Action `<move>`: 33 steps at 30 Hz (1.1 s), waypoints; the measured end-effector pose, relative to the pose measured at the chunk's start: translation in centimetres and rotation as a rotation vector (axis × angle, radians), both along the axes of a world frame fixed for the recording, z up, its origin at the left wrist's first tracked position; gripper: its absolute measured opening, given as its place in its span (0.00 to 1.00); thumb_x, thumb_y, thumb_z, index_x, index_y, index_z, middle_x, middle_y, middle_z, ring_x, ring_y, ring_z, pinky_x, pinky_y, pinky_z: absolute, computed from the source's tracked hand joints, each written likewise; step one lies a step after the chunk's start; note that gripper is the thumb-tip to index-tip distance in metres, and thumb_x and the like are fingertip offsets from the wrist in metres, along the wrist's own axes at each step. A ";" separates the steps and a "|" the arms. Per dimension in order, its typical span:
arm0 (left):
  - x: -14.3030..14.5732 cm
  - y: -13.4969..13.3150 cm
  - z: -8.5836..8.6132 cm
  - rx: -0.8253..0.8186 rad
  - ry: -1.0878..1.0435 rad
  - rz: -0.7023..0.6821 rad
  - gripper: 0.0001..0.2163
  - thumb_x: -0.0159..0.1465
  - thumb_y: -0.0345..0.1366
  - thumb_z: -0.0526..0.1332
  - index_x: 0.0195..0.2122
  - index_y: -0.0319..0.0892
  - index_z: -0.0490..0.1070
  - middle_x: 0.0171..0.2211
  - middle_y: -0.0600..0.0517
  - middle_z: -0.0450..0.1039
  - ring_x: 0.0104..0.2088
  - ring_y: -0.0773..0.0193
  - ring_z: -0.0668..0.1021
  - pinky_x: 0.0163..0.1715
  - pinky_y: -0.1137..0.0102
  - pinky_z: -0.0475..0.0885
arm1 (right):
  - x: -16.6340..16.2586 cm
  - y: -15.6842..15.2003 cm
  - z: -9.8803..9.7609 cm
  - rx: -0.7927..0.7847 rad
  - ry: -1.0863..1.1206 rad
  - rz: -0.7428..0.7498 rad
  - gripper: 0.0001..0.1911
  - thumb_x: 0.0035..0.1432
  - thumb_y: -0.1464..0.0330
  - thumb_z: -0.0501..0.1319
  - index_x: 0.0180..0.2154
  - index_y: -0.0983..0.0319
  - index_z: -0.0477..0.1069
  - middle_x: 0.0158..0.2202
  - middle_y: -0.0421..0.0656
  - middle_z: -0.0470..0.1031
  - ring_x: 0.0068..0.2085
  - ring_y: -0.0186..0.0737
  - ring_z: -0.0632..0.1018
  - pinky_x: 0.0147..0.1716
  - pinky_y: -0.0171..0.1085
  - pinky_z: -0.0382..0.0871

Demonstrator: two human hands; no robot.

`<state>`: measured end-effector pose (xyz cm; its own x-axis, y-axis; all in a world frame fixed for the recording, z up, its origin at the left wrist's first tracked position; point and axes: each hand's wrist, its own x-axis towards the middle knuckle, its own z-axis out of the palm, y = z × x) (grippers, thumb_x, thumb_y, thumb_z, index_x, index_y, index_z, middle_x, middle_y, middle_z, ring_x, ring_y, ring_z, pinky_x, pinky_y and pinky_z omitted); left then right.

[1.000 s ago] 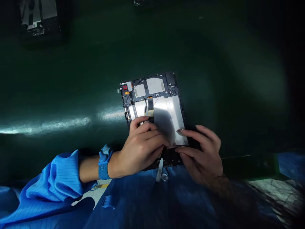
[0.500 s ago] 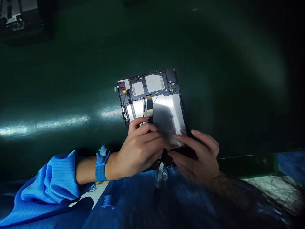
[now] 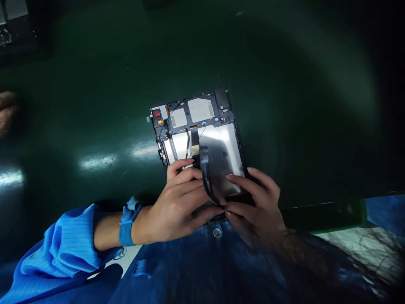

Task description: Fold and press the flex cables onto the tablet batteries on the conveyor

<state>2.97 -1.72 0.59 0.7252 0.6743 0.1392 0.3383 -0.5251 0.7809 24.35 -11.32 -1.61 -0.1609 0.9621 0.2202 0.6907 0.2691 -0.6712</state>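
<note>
An opened tablet point(image 3: 202, 122) lies back-side up on the dark green table point(image 3: 284, 84), showing its circuit board, metal shields and a silvery battery. My left hand point(image 3: 177, 202) rests on its near left part, thumb and fingertips pinched on a dark flex cable point(image 3: 205, 177) that arches up off the battery. My right hand point(image 3: 253, 202) covers the near right corner, its fingers curled against the near edge and meeting the left fingertips at the cable's lower end. A blue wrist strap point(image 3: 126, 221) circles my left wrist.
Another opened device point(image 3: 4, 21) lies at the far left corner. A blurred hand of another person point(image 3: 8, 109) shows at the left edge. The table's green front edge point(image 3: 332, 211) runs to the right, with my blue garment below it.
The flex cable has come up from the near edge and now curves above the battery. Both hands drew closer together. The white strip that hung below the tablet no longer shows.
</note>
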 end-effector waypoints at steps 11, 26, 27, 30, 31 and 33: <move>0.3 -0.3 -0.2 0.039 0.015 0.021 0.05 0.67 0.29 0.65 0.41 0.48 0.75 0.37 0.64 0.81 0.44 0.72 0.75 0.68 0.67 0.51 | 0.0 0.3 0.1 -0.122 0.075 0.021 0.12 0.68 0.69 0.59 0.33 0.54 0.80 0.68 0.37 0.64 0.74 0.53 0.53 0.63 0.56 0.55; 0.3 -0.2 -0.7 0.173 0.085 0.033 0.03 0.69 0.31 0.62 0.42 0.47 0.73 0.35 0.62 0.79 0.43 0.69 0.74 0.66 0.65 0.54 | 0.2 -0.3 -0.3 0.121 -0.140 -0.028 0.07 0.64 0.70 0.64 0.42 0.52 0.78 0.63 0.40 0.68 0.74 0.49 0.55 0.62 0.50 0.59; 0.3 -0.1 -0.7 0.171 0.086 0.026 0.04 0.69 0.31 0.62 0.42 0.47 0.73 0.35 0.62 0.79 0.44 0.69 0.73 0.67 0.65 0.54 | 0.2 -0.3 -0.3 0.118 -0.143 -0.024 0.07 0.64 0.70 0.64 0.42 0.52 0.78 0.63 0.40 0.68 0.74 0.49 0.54 0.62 0.50 0.58; 0.4 -0.1 -0.6 0.168 0.080 0.021 0.05 0.69 0.30 0.62 0.43 0.48 0.73 0.35 0.62 0.79 0.44 0.69 0.73 0.67 0.65 0.54 | 0.2 -0.1 -0.2 0.121 -0.146 -0.034 0.06 0.64 0.70 0.65 0.41 0.52 0.78 0.62 0.41 0.68 0.74 0.47 0.54 0.62 0.49 0.59; 0.4 -0.1 -0.6 0.167 0.080 0.020 0.05 0.69 0.30 0.62 0.43 0.48 0.73 0.34 0.62 0.79 0.44 0.69 0.73 0.67 0.65 0.54 | 0.2 0.0 -0.2 0.125 -0.152 -0.036 0.06 0.64 0.70 0.65 0.41 0.52 0.78 0.62 0.40 0.68 0.74 0.47 0.54 0.61 0.49 0.59; 0.5 0.0 -0.7 0.158 0.088 0.017 0.06 0.69 0.30 0.62 0.44 0.48 0.73 0.34 0.62 0.79 0.43 0.70 0.73 0.67 0.65 0.54 | 0.2 0.0 -0.2 0.137 -0.161 -0.025 0.07 0.64 0.70 0.66 0.42 0.52 0.78 0.62 0.40 0.68 0.74 0.47 0.54 0.61 0.49 0.59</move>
